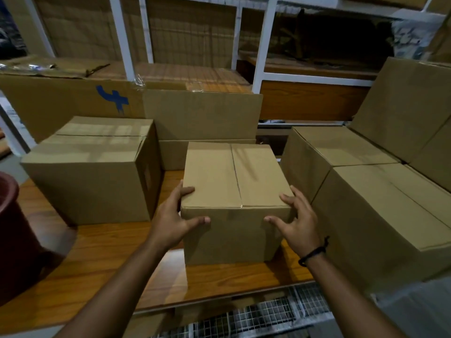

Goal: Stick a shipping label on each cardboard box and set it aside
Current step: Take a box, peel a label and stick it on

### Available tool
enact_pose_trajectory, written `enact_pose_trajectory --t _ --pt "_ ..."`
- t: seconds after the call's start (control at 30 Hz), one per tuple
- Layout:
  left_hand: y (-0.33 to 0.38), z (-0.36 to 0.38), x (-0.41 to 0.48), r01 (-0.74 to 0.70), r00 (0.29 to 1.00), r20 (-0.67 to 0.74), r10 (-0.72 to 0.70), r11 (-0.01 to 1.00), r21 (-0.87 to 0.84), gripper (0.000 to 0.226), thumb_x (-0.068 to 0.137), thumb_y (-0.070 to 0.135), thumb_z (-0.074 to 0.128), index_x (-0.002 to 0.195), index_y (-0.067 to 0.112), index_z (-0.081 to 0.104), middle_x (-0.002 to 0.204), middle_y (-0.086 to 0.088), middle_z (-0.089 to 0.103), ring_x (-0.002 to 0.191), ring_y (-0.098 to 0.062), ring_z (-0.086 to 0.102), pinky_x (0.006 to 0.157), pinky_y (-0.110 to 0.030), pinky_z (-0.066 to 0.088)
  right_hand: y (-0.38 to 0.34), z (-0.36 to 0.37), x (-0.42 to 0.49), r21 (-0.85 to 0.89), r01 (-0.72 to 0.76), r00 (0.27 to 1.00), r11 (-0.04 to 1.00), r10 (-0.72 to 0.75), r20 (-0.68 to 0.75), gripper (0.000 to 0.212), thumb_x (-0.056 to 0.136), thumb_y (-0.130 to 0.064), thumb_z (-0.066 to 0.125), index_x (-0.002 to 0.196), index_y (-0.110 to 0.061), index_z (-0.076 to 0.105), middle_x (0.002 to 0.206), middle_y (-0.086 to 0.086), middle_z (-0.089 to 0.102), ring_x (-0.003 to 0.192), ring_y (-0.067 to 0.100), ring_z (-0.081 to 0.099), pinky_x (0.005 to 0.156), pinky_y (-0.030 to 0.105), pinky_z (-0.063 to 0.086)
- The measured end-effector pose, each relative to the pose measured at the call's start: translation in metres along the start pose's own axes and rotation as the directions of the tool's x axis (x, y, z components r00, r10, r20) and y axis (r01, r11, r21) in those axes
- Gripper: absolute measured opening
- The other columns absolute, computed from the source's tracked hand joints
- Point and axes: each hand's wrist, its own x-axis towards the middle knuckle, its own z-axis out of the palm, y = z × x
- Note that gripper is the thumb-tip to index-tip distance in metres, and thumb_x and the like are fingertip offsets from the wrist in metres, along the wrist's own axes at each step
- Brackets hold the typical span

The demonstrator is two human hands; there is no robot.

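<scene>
Cardboard box (231,198): a plain brown carton, closed, its two top flaps meeting in a seam that runs from the far edge to the near edge; its top and front faces are bare cardboard.
Where it sits: on the wooden tabletop (102,252), roughly in the middle, near the front edge, between the other cartons.
Left hand (174,219): pressed against the box's near left corner, thumb lying on the front face, one fingertip hooked over the top edge, the rest going around the left side out of sight; it grips the box.
Right hand (296,222): mirrors it at the near right corner, fingers spread, some on the front face and one on the top edge; it also clasps the box. A black wristband (313,252) circles that wrist.
Both forearms: bare, reaching in from the bottom of the view and converging on the box.
Larger box at left (95,172): closed, standing apart from the held one.
Boxes at right (366,203): several closed cartons set tight together, one leaning behind them.
Writing: a blue hand-drawn mark (113,98) on the big carton at the back left; I cannot tell what it reads.
Dark red bucket (14,240): at the table's left edge.
</scene>
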Motion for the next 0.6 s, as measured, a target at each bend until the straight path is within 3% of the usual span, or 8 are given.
enact_pose_trajectory --t 0.03,0.1,0.17,0.27,0.4,0.5,0.6 --pt "0.0 -0.001 -0.001 -0.026 1.0 0.014 0.026 1.0 -0.003 0.088 0.05 0.064 0.083 0.128 0.038 0.05 0.153 0.004 0.034 0.124 -0.014 0.045 0.098 -0.039 0.05 0.001 -0.003 0.0 0.029 0.003 1.0 1.0 -0.003 0.007 0.054 0.067 -0.04 0.082 0.112 -0.016 0.064 0.143 0.002 0.043 0.122 0.005 0.042 0.091 0.003 0.036" --pt "0.004 -0.004 0.001 -0.046 0.999 0.016 0.047 0.998 -0.051 0.071 0.059 0.071 0.072 0.121 0.043 0.053 0.146 0.004 0.041 0.123 -0.012 0.047 0.097 -0.038 0.049 0.003 -0.009 0.007 0.095 -0.008 1.0 0.995 0.006 0.015 0.054 0.072 -0.063 0.068 0.108 -0.023 0.064 0.134 -0.001 0.046 0.116 0.01 0.049 0.094 0.024 0.048" --pt "0.011 -0.009 0.01 0.009 1.0 -0.007 -0.01 0.99 -0.143 0.068 0.062 0.076 0.061 0.119 0.039 0.057 0.132 0.005 0.051 0.118 -0.012 0.052 0.094 -0.037 0.049 -0.001 -0.014 0.023 0.122 -0.087 0.996 0.989 0.082 0.042 0.049 0.08 -0.061 0.061 0.114 -0.027 0.061 0.129 -0.002 0.046 0.112 0.013 0.051 0.092 0.04 0.051" --pt "0.026 -0.013 0.037 0.129 0.991 -0.005 -0.133 0.969 -0.212 0.07 0.075 0.074 0.057 0.131 0.032 0.054 0.127 0.007 0.053 0.119 -0.015 0.05 0.094 -0.038 0.045 -0.014 -0.02 0.059 0.22 -0.288 0.944 0.932 0.238 0.231 0.051 0.091 -0.041 0.059 0.139 -0.033 0.044 0.137 0.002 0.043 0.115 0.015 0.048 0.081 0.026 0.049" --pt "0.044 -0.013 0.067 0.261 0.964 0.101 -0.246 0.948 -0.182 0.062 0.093 0.047 0.056 0.149 0.032 0.034 0.154 0.001 0.035 0.13 -0.019 0.04 0.089 -0.036 0.034 -0.016 -0.018 0.094 0.0 -0.332 0.836 0.943 0.295 0.463 0.07 0.089 -0.045 0.062 0.149 -0.035 0.029 0.155 -0.003 0.028 0.138 0.021 0.033 0.101 0.036 0.033" --pt "0.051 -0.011 0.073 0.316 0.944 0.143 -0.296 0.937 -0.149 0.069 0.093 0.032 0.063 0.152 0.031 0.028 0.155 -0.002 0.032 0.119 -0.017 0.045 0.076 -0.024 0.04 -0.017 -0.012 0.1 0.013 -0.385 0.816 0.923 0.334 0.472 0.072 0.087 -0.044 0.065 0.149 -0.037 0.028 0.156 -0.003 0.027 0.134 0.02 0.036 0.099 0.035 0.033" --pt "0.049 -0.011 0.068 0.294 0.952 0.12 -0.28 0.949 -0.117 0.068 0.091 0.023 0.065 0.151 0.031 0.032 0.151 0.001 0.036 0.106 -0.008 0.043 0.062 -0.017 0.036 -0.014 -0.013 0.095 -0.026 -0.318 0.838 0.948 0.293 0.46 0.07 0.088 -0.041 0.065 0.149 -0.032 0.03 0.156 -0.003 0.028 0.136 0.019 0.034 0.102 0.033 0.031"
